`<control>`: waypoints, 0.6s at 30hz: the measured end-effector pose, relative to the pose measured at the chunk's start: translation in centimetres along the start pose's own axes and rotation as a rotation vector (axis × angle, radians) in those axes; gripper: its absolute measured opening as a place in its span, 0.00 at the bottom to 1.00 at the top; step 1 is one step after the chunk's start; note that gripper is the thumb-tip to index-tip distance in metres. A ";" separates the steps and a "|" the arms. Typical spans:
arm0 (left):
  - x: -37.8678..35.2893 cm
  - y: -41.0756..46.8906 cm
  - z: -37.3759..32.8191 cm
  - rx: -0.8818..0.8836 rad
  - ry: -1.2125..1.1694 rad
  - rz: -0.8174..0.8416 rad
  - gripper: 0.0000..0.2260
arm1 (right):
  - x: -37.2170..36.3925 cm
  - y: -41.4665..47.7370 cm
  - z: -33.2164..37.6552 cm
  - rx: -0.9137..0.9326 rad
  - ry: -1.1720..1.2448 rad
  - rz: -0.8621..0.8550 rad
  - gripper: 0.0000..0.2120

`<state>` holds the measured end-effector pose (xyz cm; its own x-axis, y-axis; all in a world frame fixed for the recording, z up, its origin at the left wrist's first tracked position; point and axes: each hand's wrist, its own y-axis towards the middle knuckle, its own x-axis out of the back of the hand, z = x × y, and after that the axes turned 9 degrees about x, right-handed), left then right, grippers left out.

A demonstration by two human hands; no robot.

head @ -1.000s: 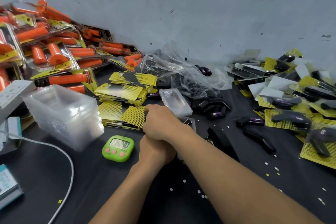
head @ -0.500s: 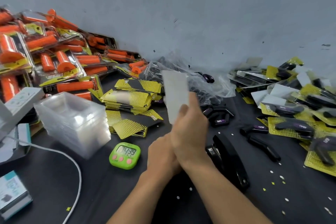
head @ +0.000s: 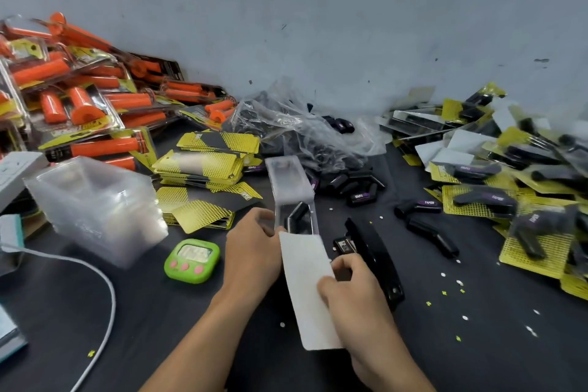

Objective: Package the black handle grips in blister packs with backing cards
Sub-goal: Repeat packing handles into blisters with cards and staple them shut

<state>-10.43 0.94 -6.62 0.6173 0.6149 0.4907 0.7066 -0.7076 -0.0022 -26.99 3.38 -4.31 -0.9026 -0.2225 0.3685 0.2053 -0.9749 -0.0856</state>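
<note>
Black table (head: 477,344), near its front edge: your left hand (head: 251,251) grips the clear plastic blister pack (head: 288,181), with a black handle grip (head: 297,216) inside. Your right hand (head: 353,289) pinches the white rectangular backing card (head: 307,283). Its long axis is in line with the blister and its far edge is at the open end.

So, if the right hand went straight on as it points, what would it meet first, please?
Probably the mouth of the blister pack, which the left hand holds; the backing card in the right hand aims into it, though depth is unclear.
</note>
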 end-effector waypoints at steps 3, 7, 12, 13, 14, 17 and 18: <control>-0.1 0.0 0.3 -0.018 -0.046 0.011 0.09 | -0.4 -0.3 0.1 -0.101 0.187 0.112 0.10; -0.2 0.3 0.4 -0.022 -0.014 0.013 0.07 | -0.4 0.4 -0.4 -0.191 0.328 0.089 0.06; 0.0 1.0 0.4 -0.005 0.002 0.028 0.08 | -0.5 1.0 -0.4 -0.175 0.341 0.080 0.14; 0.1 1.1 0.4 -0.002 0.005 0.043 0.08 | -0.6 1.0 -0.4 -0.163 0.340 0.083 0.15; 0.2 1.2 0.4 -0.004 0.016 0.060 0.09 | -0.5 1.1 -0.4 -0.159 0.355 0.078 0.15; 0.6 1.4 0.5 -0.019 0.035 0.113 0.09 | -0.5 1.4 -0.4 -0.169 0.437 0.045 0.16; 0.7 1.4 0.5 -0.018 0.038 0.132 0.09 | -0.6 1.5 -0.5 -0.167 0.447 0.031 0.17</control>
<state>-8.87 0.58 -6.69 0.6905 0.5029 0.5199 0.6137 -0.7878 -0.0529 -26.34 2.10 -5.11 -0.9789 -0.1931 -0.0674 0.2039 -0.9462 -0.2511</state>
